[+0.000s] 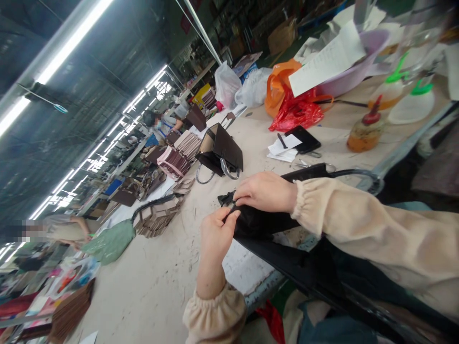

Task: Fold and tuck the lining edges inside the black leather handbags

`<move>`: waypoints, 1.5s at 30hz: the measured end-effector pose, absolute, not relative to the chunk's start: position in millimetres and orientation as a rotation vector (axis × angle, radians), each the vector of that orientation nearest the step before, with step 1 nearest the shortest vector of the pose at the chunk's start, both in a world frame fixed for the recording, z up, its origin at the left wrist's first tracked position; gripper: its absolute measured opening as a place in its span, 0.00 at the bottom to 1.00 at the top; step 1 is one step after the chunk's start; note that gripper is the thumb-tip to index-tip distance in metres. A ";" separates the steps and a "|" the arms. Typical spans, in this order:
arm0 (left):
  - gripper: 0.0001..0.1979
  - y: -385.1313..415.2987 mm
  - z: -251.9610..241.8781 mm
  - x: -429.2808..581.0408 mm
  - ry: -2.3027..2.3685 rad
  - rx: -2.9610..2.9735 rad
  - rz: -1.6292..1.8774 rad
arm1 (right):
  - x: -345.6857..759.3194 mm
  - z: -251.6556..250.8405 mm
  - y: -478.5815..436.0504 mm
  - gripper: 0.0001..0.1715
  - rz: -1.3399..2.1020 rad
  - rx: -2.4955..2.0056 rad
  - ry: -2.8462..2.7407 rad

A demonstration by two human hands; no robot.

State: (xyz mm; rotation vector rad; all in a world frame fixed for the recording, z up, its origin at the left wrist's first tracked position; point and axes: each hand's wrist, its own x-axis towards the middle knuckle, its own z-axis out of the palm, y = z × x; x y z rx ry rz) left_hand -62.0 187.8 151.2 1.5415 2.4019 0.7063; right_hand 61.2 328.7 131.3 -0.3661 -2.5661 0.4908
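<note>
Okay, so the black bag [256,223] is at the near edge of the worktable [150,282], with part of it up on top and more black material trailing over the side. A curved handle [375,178] sticks out at the right end.

Both hands are on it. The left hand [219,231] has thumb and finger pinched on the bag's dark edge, and the right hand [263,191] is clamped on the same edge just beside it, fingertips bunched together (can't tell exactly what bit is in there, it's all black on black).

A bit further out, a dark brown handbag [229,148] stands on the table, handles in clear wrap. Right of that there's a flat black device [304,139] beside white papers [285,148] with a pen on them, then a red-capped bottle [366,131] of orange-brown liquid.

Behind those sit a crumpled red plastic bag [297,112], an orange one touching it, and a purple basin [373,48]. Over to the left: a pile of brown pieces [158,217] and a green plastic bag [111,242], with a co-worker's arm [82,224] reaching towards it.
</note>
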 end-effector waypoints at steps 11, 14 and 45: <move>0.11 185.4 154.1 -55.1 2.364 1.425 0.742 | 60.7 134.6 337.1 0.10 0.525 -0.410 -2.591; 0.12 184.5 152.0 -54.0 2.373 1.403 0.795 | 60.8 133.6 337.7 0.11 0.518 -0.405 -2.580; 0.11 185.6 147.5 -56.9 2.313 1.361 0.799 | 65.8 79.8 271.9 0.11 0.451 -0.547 -2.536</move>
